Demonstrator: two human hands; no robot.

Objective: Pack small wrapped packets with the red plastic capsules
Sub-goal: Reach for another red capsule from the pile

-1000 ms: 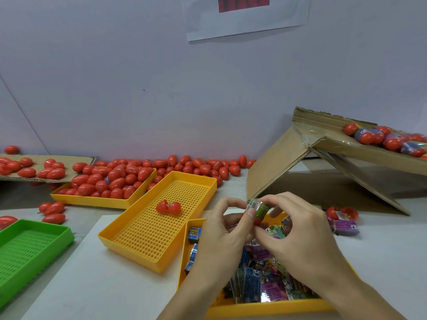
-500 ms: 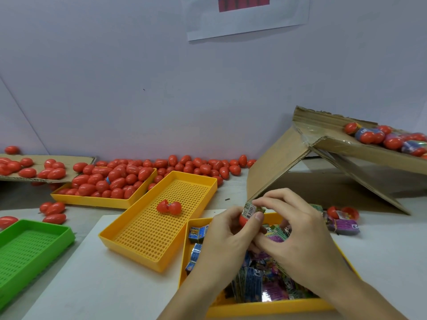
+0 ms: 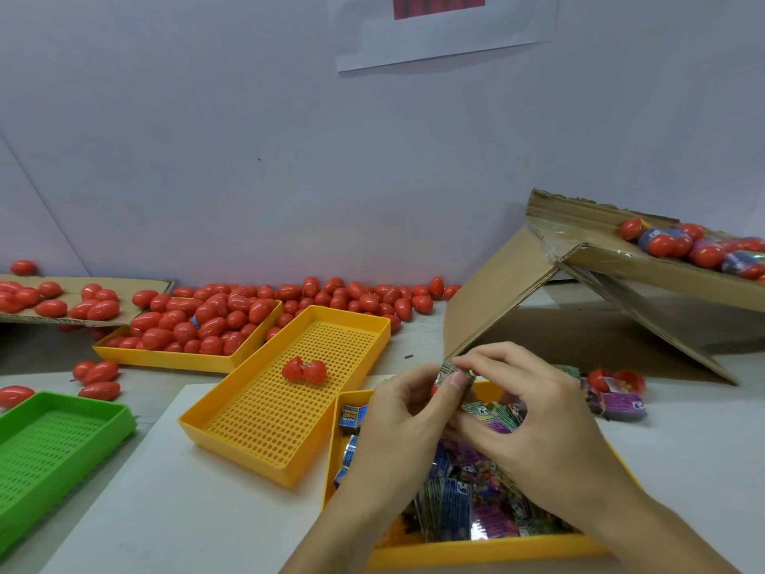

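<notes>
Both the left hand [image 3: 407,412] and right hand [image 3: 534,412] pinch a packet [image 3: 454,371]; a red capsule [image 3: 434,391], at its 7 o'clock, is mostly hidden.

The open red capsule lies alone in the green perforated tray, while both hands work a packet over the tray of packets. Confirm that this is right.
Not quite. In the head view the open red capsule lies alone in the middle yellow perforated tray, not in the green tray. The rest holds: the left hand and right hand pinch a packet over the tray of packets.
</notes>
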